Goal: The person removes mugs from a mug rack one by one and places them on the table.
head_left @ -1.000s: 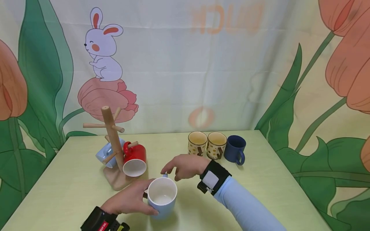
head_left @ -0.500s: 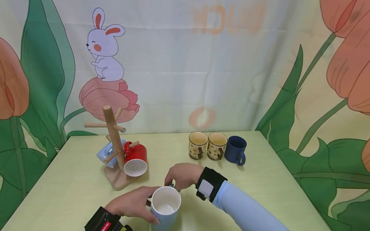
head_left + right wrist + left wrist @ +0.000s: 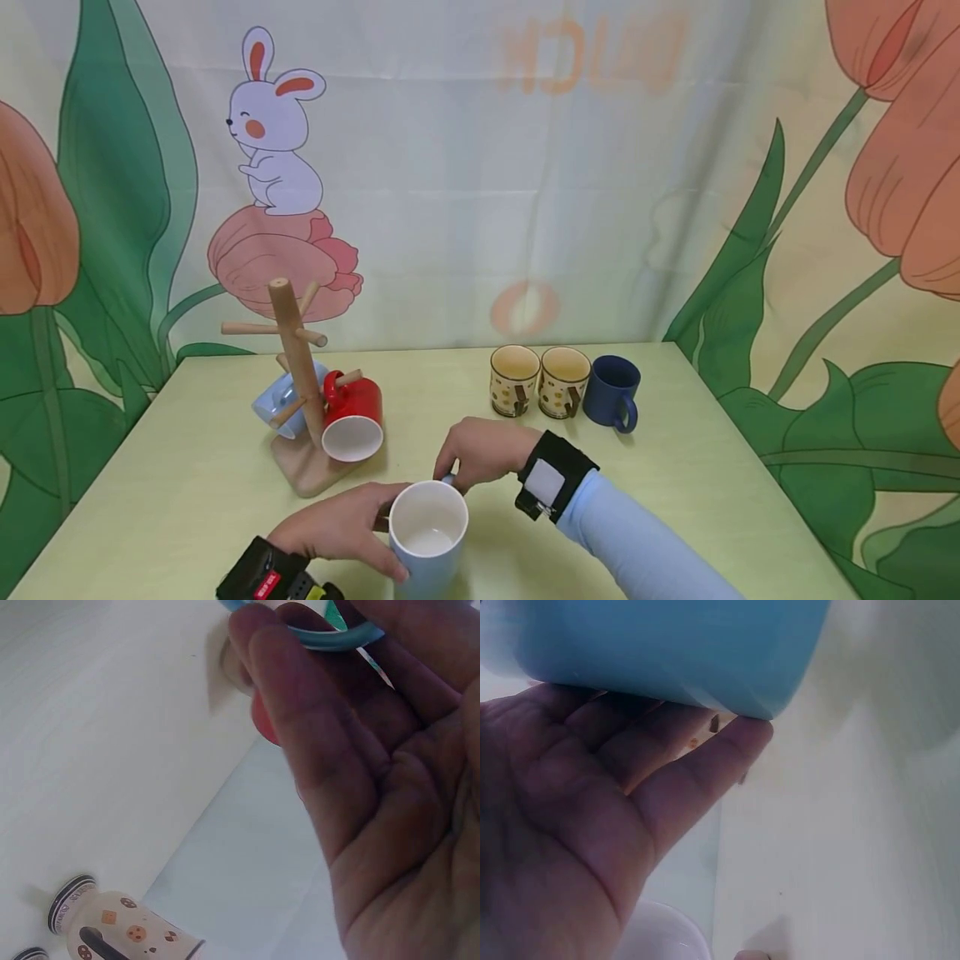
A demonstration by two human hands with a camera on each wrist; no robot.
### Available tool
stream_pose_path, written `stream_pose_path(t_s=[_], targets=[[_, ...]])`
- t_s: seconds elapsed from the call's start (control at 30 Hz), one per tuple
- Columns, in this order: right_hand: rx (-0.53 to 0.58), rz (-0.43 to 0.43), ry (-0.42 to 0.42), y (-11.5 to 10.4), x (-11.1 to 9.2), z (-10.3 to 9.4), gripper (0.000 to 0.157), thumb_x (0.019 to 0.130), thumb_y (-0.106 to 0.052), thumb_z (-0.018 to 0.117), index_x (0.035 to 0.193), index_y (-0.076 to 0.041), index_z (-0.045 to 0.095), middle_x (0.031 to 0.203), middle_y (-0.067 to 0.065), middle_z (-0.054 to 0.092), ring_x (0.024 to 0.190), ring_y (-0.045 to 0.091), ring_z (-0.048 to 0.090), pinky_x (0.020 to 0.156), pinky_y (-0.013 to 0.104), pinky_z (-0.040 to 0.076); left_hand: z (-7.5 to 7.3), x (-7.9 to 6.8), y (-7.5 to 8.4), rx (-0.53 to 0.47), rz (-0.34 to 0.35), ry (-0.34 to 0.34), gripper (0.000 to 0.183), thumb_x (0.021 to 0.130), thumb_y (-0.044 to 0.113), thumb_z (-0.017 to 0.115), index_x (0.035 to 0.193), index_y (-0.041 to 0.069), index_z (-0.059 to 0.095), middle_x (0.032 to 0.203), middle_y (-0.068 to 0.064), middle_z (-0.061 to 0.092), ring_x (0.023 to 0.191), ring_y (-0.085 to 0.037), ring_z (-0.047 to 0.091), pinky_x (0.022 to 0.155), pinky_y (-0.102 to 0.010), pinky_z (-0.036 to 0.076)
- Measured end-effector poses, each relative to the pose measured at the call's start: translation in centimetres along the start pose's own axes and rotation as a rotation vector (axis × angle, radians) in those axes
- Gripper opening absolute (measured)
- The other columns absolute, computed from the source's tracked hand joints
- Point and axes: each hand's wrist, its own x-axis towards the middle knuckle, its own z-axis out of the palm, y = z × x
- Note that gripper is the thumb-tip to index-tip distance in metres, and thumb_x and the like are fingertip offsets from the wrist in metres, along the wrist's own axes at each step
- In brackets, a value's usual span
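A light blue mug (image 3: 427, 567) with a white inside stands mouth up at the front of the table. My left hand (image 3: 341, 529) grips its body from the left, thumb on the near side and fingers behind. In the left wrist view the fingers (image 3: 705, 769) lie along the mug's blue wall (image 3: 667, 649). From the far right, my right hand (image 3: 483, 454) holds the mug's handle (image 3: 448, 479), which points away from me. Fingertips (image 3: 274, 660) curl at the blue handle loop (image 3: 337, 637) in the right wrist view.
A wooden mug tree (image 3: 300, 367) stands at the left, with a red mug (image 3: 356, 408) and another light blue mug (image 3: 273, 400) hung on its pegs. Two patterned cream mugs (image 3: 510, 387) and a dark blue mug (image 3: 609, 392) line the back right. A printed curtain (image 3: 420, 167) hangs behind.
The light blue mug has come slightly nearer to me and to the right, with my left hand still around it. My right hand's fingers have gone from loosely extended to curled at the handle.
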Motion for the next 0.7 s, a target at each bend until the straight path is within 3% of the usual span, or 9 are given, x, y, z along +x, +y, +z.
stream_pose_path(t_s=[0.13, 0.23, 0.37, 0.5, 0.7], targets=[[0.06, 0.02, 0.039, 0.0, -0.4, -0.6, 0.012, 0.086, -0.011, 0.077, 0.096, -0.015, 0.08, 0.088, -0.012, 0.073, 0.078, -0.002, 0.058, 0.07, 0.015, 0.047, -0.3, -0.3, 0.1, -0.025, 0.079, 0.01, 0.071, 0.08, 0.017, 0.084, 0.142, 0.01, 0.049, 0.131, -0.007, 0.06, 0.118, -0.024, 0.059, 0.1, -0.028, 0.046], [0.098, 0.029, 0.072, 0.1, -0.6, -0.8, 0.012, 0.086, -0.011, 0.077, 0.097, -0.015, 0.08, 0.089, -0.012, 0.073, 0.08, -0.001, 0.059, 0.07, 0.016, 0.048, -0.6, -0.6, 0.2, -0.016, 0.132, 0.026, 0.071, 0.08, 0.014, 0.084, 0.142, 0.006, 0.049, 0.132, -0.011, 0.059, 0.121, -0.027, 0.058, 0.102, -0.031, 0.045], [0.159, 0.06, 0.127, 0.7, -1.2, -0.6, 0.011, 0.084, -0.012, 0.078, 0.094, -0.016, 0.08, 0.085, -0.013, 0.071, 0.076, 0.001, 0.061, 0.066, 0.017, 0.049, -1.3, -1.4, 0.4, -0.012, 0.089, 0.101, 0.071, 0.084, 0.015, 0.081, 0.144, 0.002, 0.048, 0.137, -0.014, 0.057, 0.126, -0.035, 0.054, 0.104, -0.041, 0.045], [0.267, 0.144, 0.178, 1.3, -2.1, -0.1, 0.009, 0.084, -0.012, 0.079, 0.093, -0.015, 0.08, 0.08, -0.013, 0.069, 0.068, 0.003, 0.064, 0.061, 0.02, 0.051, -1.9, -1.9, 0.5, 0.0, 0.052, 0.198, 0.07, 0.088, 0.018, 0.077, 0.147, -0.001, 0.044, 0.143, -0.019, 0.051, 0.131, -0.041, 0.048, 0.099, -0.04, 0.049], [0.388, 0.253, 0.294, 1.6, -3.2, 1.1, 0.003, 0.084, -0.016, 0.08, 0.085, -0.015, 0.078, 0.072, -0.011, 0.069, 0.061, 0.008, 0.066, 0.055, 0.023, 0.05, -1.9, -2.0, 0.7, 0.181, 0.055, 0.369, 0.063, 0.094, 0.026, 0.07, 0.146, -0.001, 0.045, 0.144, -0.02, 0.05, 0.129, -0.04, 0.05, 0.098, -0.048, 0.048]])
